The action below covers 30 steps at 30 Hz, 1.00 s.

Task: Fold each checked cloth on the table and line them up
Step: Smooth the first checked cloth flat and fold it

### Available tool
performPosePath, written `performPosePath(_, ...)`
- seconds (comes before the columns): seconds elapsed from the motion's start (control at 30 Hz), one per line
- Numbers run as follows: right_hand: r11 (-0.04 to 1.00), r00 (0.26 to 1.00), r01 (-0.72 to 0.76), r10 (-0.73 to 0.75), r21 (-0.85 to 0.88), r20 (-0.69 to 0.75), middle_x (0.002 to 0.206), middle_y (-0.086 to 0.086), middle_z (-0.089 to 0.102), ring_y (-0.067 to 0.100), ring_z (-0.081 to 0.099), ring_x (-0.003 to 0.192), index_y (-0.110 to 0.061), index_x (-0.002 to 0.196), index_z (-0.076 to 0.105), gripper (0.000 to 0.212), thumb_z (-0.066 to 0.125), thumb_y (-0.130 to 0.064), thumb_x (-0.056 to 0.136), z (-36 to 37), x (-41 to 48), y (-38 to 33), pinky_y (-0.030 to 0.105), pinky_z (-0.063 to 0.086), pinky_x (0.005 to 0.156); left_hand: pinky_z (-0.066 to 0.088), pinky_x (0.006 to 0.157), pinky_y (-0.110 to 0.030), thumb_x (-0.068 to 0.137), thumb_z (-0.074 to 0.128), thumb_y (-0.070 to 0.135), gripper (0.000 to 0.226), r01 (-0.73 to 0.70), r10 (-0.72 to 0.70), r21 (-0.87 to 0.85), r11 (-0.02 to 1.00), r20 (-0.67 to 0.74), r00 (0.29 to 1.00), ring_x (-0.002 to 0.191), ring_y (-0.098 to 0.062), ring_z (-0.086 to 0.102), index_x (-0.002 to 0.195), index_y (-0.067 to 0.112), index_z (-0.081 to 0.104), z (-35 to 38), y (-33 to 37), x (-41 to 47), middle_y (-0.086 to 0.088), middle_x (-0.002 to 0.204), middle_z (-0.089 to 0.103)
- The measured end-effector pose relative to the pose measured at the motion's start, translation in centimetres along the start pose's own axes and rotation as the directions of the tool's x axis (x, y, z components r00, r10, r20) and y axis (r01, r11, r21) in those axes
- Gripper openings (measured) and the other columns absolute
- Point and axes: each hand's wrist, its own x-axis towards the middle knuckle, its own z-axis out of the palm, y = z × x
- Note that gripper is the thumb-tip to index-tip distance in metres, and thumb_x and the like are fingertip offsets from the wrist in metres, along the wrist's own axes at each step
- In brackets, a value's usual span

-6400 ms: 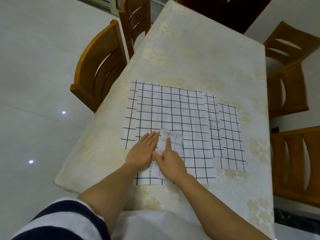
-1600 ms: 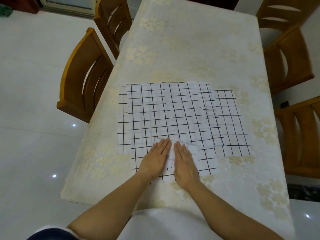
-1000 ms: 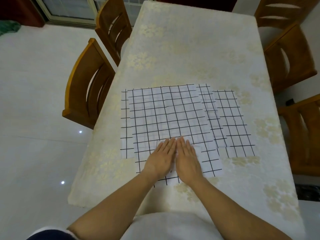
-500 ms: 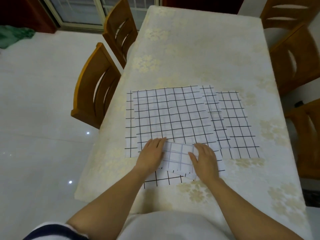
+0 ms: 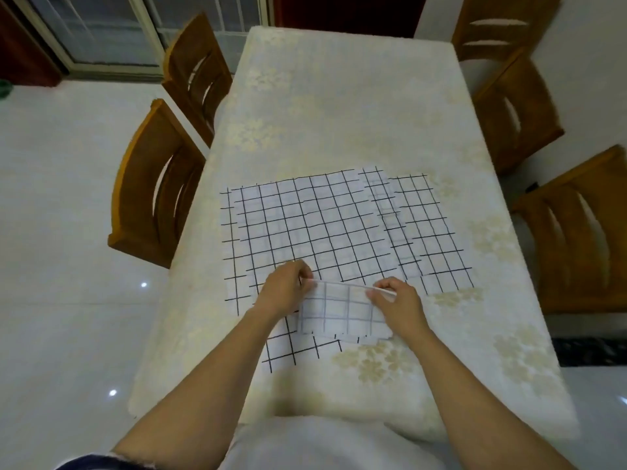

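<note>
Our left hand [image 5: 285, 290] and right hand [image 5: 395, 300] each have a pinching grip on the far corners of the folded cloth [image 5: 342, 313]; we should draw them over evenly, edges matched

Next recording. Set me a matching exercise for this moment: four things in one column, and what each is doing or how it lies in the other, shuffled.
Things:
1. left hand
2. right hand
3. small folded checked cloth
4. large checked cloth

States:
A. lies spread flat on the table
B. pinches the folded cloth's far right corner
C. is held at its far edge by both hands
D. pinches the folded cloth's far left corner

Pairs: 1-D, 2-B, 3-C, 4-A
</note>
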Motion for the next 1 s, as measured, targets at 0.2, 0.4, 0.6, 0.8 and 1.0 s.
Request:
performPosePath(0.2, 0.996, 0.993, 0.001, 0.01, 0.089, -0.119, 0.09, -0.01, 0.067, -0.008, 0.059, 0.081, -0.014, 0.09, 0.068, 0.006, 0.073, -0.016, 0.088, -2.6, -3.7, -1.1, 0.008, 0.042, 0.066, 0.052, 0.077, -0.035, 0.093, 0.071, 0.029, 0.013, 0.079, -0.047, -0.448, 0.891, 0.082, 0.996, 0.081, -0.017, 0.064, 0.104, 0.029, 0.064, 2.6, 1.4, -2.2, 0.006, 0.085, 0.065)
performPosePath(0.4, 0.979, 0.983, -0.011, 0.048, 0.205, -0.175, 0.091, -0.008, 0.07, 0.006, 0.064, 0.083, -0.018, 0.097, 0.071, 0.01, 0.074, -0.021, 0.087, -3.9, -5.1, -2.6, 0.019, 0.05, 0.065, 0.045, 0.074, -0.031, 0.096, 0.067, 0.027, 0.014, 0.085, -0.121, -0.681, 0.727, -0.005, 0.993, 0.073, -0.01, 0.055, 0.092, 0.015, 0.068, 0.9, 3.3, -4.7, 0.001, 0.074, 0.058)
performPosePath(0.6, 0.936, 0.996, -0.089, 0.073, 0.34, 0.059, 0.098, 0.004, 0.077, 0.016, 0.073, 0.09, -0.012, 0.102, 0.074, 0.014, 0.072, -0.018, 0.089, -3.5, -6.4, -3.7, 0.029, 0.058, 0.077, 0.045, 0.068, -0.028, 0.101, 0.059, 0.035, 0.018, 0.02, -0.208, -0.736, 0.676, -0.165, 0.964, 0.074, -0.01, 0.054, 0.096, 0.018, 0.062, -2.6, 4.7, -7.8, 0.002, 0.077, 0.06)
performPosePath(0.8, 0.92, 0.998, -0.024, 0.001, 0.391, 0.058, 0.103, -0.002, 0.075, 0.016, 0.07, 0.097, -0.021, 0.104, 0.071, 0.011, 0.065, -0.025, 0.095, -3.0, -8.4, -5.1, 0.036, 0.057, 0.085, 0.058, 0.081, -0.049, 0.102, 0.058, 0.034, 0.013, -0.007, -0.176, -0.758, 0.652, -0.161, 0.971, 0.096, -0.02, 0.068, 0.11, 0.025, 0.063, -4.2, 6.5, -13.8, -0.006, 0.109, 0.071)
performPosePath(1.0, 0.909, 0.996, 0.033, -0.063, 0.416, 0.06, 0.134, -0.007, 0.058, 0.017, 0.056, 0.124, -0.016, 0.135, 0.057, 0.065, 0.074, -0.05, 0.083, -0.9, -12.0, -4.2, 0.041, 0.045, 0.106, 0.063, 0.076, -0.035, 0.106, 0.05, 0.029, 0.029, 0.005, -0.183, -0.691, 0.723, -0.185, 0.966, 0.105, -0.022, 0.07, 0.129, 0.015, 0.061, -4.0, 6.6, -20.2, -0.003, 0.121, 0.07)
